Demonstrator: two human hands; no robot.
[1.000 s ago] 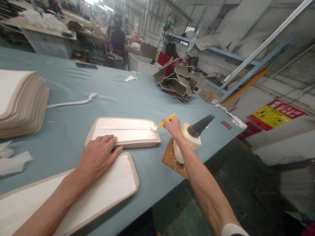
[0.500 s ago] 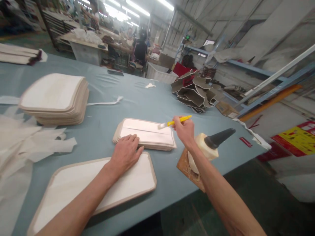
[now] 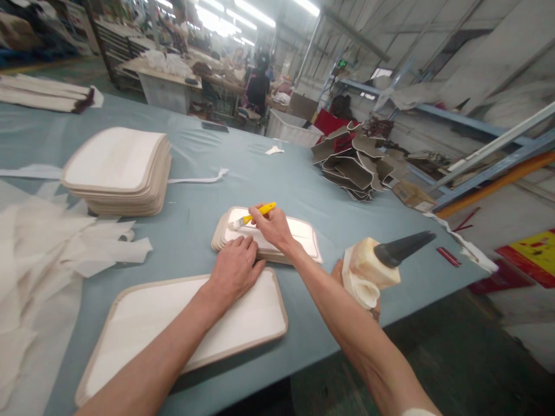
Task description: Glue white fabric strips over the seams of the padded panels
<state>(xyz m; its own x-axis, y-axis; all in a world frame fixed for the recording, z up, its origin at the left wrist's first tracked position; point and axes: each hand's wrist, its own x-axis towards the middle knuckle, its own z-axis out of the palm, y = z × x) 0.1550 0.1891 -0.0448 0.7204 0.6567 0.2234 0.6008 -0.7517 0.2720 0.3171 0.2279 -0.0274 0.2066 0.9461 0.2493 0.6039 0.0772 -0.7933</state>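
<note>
My right hand (image 3: 274,229) is closed round the yellow handle of a paintbrush (image 3: 255,216). The white bristles touch the left end of the top panel in a small stack of white, beige-edged panels (image 3: 303,233). My left hand (image 3: 236,263) lies flat, fingers stretched out, with its fingertips on the stack's near edge. Beneath my left wrist lies a larger white panel with a beige border (image 3: 255,306). A cream container with a dark cone-shaped top (image 3: 373,266) stands right of my right forearm, which partly hides its brown base.
A taller stack of white panels (image 3: 117,167) stands at the left, near loose pale fabric strips (image 3: 39,242). Dark grey cut pieces (image 3: 353,162) are heaped at the back right. A dark red object (image 3: 448,256) lies by the right edge. A person sits farther back.
My right hand has moved the paintbrush left, from the right end of the stack's top panel to its left end. My left hand stays on the near edge. The view has shifted slightly.
</note>
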